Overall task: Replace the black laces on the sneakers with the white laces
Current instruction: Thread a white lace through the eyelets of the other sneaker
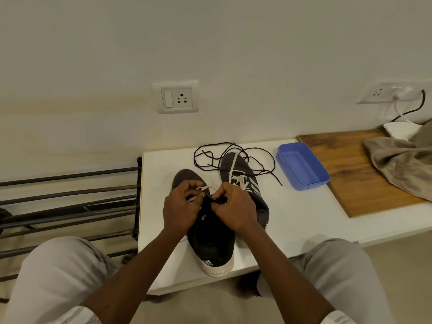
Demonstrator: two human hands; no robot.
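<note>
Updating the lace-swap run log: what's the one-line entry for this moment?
left hand pinches white lace | right hand grips near sneaker | far sneaker white-laced | black laces loose on table

Black white-soled sneaker point(210, 242): your worktop's point(161, 183) front edge, flat white lace point(203, 188) partly threaded.
Striped black sneaker point(233, 163): beside it, white-laced.
Thin black laces point(219, 143): loose, back edge.

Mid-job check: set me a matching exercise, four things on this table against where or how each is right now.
Things:
1. black laces
2. blue tray
3. near sneaker
4. brown cloth

States:
A. crumpled on the wooden board
B. loose around the far sneaker toe
C. under the left hand and right hand
D. empty

Pairs: 1-B; 2-D; 3-C; 4-A
</note>
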